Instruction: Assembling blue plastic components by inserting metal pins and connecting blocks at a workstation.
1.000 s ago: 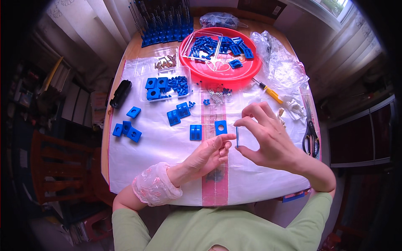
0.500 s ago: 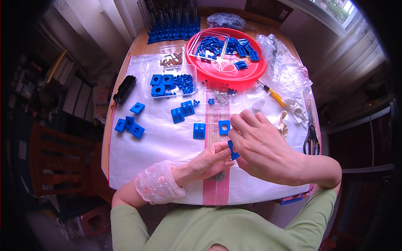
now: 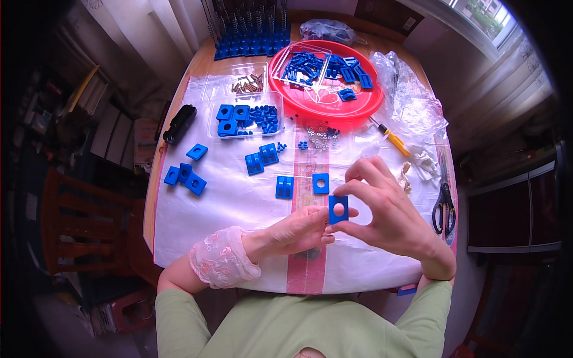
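Near the front middle of the table, my right hand (image 3: 388, 209) pinches a blue rectangular plate with a round hole (image 3: 332, 218) between thumb and index finger, by its top and bottom edges. My left hand (image 3: 292, 231) is at the plate's left edge, with fingers passing behind it; a fingertip shows on the right side. The plate stands upright, its hole facing me. Just beyond lies a similar blue plate with a hole (image 3: 320, 177). Beside that is a blue part with two curved ridges (image 3: 285, 196), and farther left are more ridged blue parts (image 3: 255, 170).
Several blue holed pieces (image 3: 194, 184) lie at left, near a black case (image 3: 179, 124). A clear box (image 3: 213, 130) holds blue parts; a red basin (image 3: 358, 113) holds more. At right are a yellow-handled screwdriver (image 3: 396, 143), black scissors (image 3: 443, 209) and crumpled plastic (image 3: 412, 98).
My right hand has turned and its fingers have spread, now gripping the plate by its ends. The plate has turned so its face and hole show fully. My left hand has barely moved.
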`<state>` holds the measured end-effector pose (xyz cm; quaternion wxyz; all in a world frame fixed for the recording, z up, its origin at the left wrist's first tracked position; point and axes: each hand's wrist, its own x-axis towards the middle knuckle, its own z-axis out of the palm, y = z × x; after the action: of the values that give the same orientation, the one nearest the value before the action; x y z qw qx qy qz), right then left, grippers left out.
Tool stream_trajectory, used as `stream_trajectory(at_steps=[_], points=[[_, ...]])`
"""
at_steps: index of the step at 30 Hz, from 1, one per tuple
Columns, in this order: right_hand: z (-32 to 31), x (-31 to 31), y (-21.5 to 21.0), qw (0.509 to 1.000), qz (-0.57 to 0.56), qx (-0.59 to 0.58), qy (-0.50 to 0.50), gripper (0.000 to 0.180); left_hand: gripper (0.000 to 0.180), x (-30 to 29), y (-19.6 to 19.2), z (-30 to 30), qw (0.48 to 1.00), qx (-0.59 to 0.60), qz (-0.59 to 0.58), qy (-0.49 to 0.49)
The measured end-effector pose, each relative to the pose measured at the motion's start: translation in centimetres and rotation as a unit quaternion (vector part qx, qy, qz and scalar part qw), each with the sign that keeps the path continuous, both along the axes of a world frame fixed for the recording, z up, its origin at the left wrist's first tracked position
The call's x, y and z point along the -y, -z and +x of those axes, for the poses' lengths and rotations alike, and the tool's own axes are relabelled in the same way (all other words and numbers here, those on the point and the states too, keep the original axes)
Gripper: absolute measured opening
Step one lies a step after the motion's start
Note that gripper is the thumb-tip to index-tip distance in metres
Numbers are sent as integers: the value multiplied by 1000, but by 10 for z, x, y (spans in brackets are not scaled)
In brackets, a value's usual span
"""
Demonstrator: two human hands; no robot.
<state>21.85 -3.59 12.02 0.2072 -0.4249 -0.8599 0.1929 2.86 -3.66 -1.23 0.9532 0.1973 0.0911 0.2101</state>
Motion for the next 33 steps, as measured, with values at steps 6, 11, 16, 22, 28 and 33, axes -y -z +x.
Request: stream_trajectory(at_steps=[6, 11, 16, 22, 28, 33], points=[[16, -2, -5, 993, 79, 35, 86, 37, 27, -18, -54, -29, 784, -339, 520, 2], [20, -3, -2, 994, 66, 51, 77, 36, 21, -28, -59, -49, 457, -586, 639, -198], [19, -4, 1, 995, 64, 54, 61, 34, 33, -38, -35, -45, 419, -650, 608, -178], [15, -4, 2, 995, 60, 65, 49, 34, 40, -37, -25, -39, 371, -661, 631, -166], [12, -6, 8, 996, 71, 38, 45, 38, 33, -42, -33, -41, 530, -590, 588, -160], [4, -4, 5, 993, 111, 5, 49, 41, 31, -43, -24, -33, 927, -241, 236, -166]])
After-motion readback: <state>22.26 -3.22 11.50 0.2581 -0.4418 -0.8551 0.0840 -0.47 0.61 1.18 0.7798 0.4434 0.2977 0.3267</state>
